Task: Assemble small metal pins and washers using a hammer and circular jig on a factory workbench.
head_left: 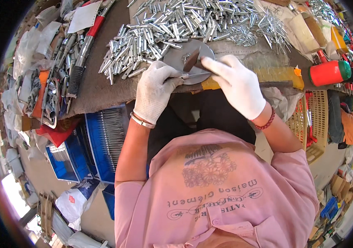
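My left hand, in a white knit glove, pinches a small silvery metal piece between thumb and forefinger, over the near side of a round grey metal disc. On the disc an upright dark brown plate-like part stands. My right hand, gloved in white too, reaches in from the right with its fingers stretched and apart. One fingertip is at the brown part's edge; whether it presses on it is unclear. Beyond both hands spreads a large heap of short silvery metal tubes.
Small metal parts and thin pins lie right of the heap. A red cylinder with a green end sits at the bench's right. Tools and a red-handled bar crowd the left. Blue bins and a yellow crate flank my legs.
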`<state>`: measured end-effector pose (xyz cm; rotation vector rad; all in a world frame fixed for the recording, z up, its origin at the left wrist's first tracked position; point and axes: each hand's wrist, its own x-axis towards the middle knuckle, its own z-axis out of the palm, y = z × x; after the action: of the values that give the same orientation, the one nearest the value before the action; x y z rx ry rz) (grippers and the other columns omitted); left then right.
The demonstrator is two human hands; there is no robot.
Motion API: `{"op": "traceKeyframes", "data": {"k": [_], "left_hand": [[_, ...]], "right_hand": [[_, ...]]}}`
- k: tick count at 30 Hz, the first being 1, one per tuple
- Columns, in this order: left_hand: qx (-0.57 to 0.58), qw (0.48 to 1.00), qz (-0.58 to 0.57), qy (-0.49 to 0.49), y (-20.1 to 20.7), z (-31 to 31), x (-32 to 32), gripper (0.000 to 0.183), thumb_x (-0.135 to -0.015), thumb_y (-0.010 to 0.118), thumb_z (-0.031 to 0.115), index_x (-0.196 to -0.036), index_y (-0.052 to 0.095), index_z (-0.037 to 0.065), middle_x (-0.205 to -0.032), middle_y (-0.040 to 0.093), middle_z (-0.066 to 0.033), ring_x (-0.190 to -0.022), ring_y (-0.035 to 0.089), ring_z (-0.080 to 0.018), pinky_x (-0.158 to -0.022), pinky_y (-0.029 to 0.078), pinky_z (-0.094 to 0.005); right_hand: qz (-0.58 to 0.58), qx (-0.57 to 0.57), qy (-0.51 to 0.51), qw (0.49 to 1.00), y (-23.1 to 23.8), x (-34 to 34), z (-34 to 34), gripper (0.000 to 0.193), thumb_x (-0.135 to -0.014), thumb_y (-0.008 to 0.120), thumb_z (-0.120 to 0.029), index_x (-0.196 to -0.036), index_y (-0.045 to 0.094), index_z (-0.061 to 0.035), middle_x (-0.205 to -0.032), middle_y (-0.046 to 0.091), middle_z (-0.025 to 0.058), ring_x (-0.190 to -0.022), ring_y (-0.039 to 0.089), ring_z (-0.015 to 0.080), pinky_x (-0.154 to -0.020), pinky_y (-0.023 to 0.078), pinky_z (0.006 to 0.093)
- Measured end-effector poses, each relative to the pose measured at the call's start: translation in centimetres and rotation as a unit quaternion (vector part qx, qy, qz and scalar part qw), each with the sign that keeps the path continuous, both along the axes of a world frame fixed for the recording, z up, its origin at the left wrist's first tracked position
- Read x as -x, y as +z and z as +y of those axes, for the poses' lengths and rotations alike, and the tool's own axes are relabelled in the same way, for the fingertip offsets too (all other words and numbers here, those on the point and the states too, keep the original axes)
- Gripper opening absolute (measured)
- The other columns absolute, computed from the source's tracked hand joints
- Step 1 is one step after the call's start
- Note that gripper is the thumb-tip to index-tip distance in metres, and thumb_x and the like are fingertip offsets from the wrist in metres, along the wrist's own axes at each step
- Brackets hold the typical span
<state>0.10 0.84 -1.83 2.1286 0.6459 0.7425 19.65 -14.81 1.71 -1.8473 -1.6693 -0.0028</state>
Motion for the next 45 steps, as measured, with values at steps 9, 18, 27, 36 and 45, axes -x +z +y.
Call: {"op": "traceKeyframes", "data": {"k": [9, 18, 27, 36, 45], "left_hand": [[0.0, 1.0, 0.012, -0.004, 0.1, 0.0, 0.1, 0.012, -0.077, 0.086, 0.009, -0.088, 0.079, 0.006, -0.089, 0.066, -0.0089, -0.086, 0.066, -0.0269, -0.077, 0.052, -0.0379], [0.037, 0.99, -0.015, 0.132, 0.5, -4.8, 1.1, 0.042, -0.09, 0.075, 0.0, -0.132, 0.068, 0.005, -0.091, 0.069, -0.0106, -0.078, 0.066, -0.0189, -0.073, 0.054, -0.0315], [0.387, 0.909, 0.004, 0.157, 2.5, -6.2, 1.0, 0.052, -0.103, 0.057, 0.001, -0.154, 0.047, 0.003, -0.093, 0.074, -0.0069, -0.061, 0.062, -0.0058, -0.049, 0.046, -0.0208], [0.474, 0.864, -0.076, 0.153, 1.6, -6.3, 2.6, 0.061, -0.099, 0.066, 0.006, -0.155, 0.041, 0.001, -0.091, 0.072, -0.0066, -0.063, 0.06, -0.0054, -0.05, 0.045, -0.0207], [0.394, 0.849, -0.142, 0.321, -1.7, -5.5, 12.1, 0.063, -0.09, 0.076, 0.006, -0.146, 0.049, 0.0, -0.094, 0.074, -0.0096, -0.072, 0.062, -0.0093, -0.062, 0.05, -0.0249]], "right_hand": [[-0.092, 0.054, 0.0, 0.994, -0.1, 0.0, 0.6, 0.017, -0.083, 0.081, -0.019, -0.089, 0.067, -0.0108, -0.094, 0.066, 0.0084, -0.088, 0.068, 0.0297, -0.075, 0.055, 0.0415], [0.317, 0.256, 0.039, 0.912, -0.7, 2.7, -1.0, 0.017, -0.093, 0.068, -0.012, -0.108, 0.07, -0.0047, -0.074, 0.066, 0.0063, -0.066, 0.063, 0.0167, -0.065, 0.051, 0.0328], [0.595, 0.313, 0.002, 0.74, -0.1, 4.8, -1.6, 0.02, -0.099, 0.062, -0.012, -0.116, 0.066, -0.0028, -0.076, 0.062, -0.0004, -0.065, 0.055, 0.0045, -0.054, 0.044, 0.0221], [0.541, 0.327, 0.021, 0.774, 0.1, 7.1, -0.4, 0.02, -0.098, 0.066, -0.011, -0.116, 0.065, -0.0019, -0.078, 0.064, 0.0021, -0.066, 0.058, 0.0061, -0.057, 0.048, 0.0245], [0.434, 0.132, 0.031, 0.891, -0.4, 4.0, -0.7, 0.051, -0.098, 0.059, -0.008, -0.148, 0.053, 0.0028, -0.094, 0.065, 0.0046, -0.069, 0.055, 0.0083, -0.064, 0.049, 0.0238]]}}
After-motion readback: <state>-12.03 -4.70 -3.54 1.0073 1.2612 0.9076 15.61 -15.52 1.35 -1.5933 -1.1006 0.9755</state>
